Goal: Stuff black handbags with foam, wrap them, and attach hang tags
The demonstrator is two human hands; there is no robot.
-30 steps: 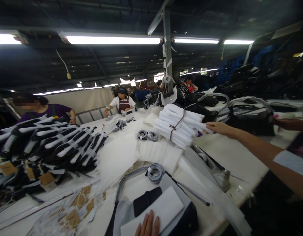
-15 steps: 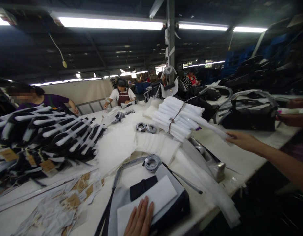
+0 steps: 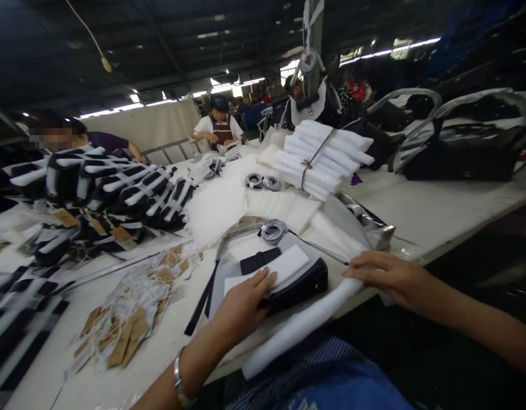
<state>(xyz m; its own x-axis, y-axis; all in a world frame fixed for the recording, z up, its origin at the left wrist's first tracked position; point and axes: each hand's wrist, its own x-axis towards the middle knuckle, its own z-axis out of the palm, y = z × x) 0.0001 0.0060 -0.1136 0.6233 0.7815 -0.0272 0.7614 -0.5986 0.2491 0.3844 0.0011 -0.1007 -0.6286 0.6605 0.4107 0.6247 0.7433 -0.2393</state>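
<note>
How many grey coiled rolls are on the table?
3 grey rolls: two side by side next to the tied white bundle, one beside the black bag under the left hand. More may be hidden.

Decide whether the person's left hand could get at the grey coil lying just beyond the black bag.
Probably yes. The left hand lies flat and open on the white sheet atop the black bag; the grey coil sits uncovered just beyond, with nothing between them.

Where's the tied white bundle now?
Head view, right of centre on the table: the tied white bundle lies just behind the metal tape dispenser, right of two grey coils.
</note>
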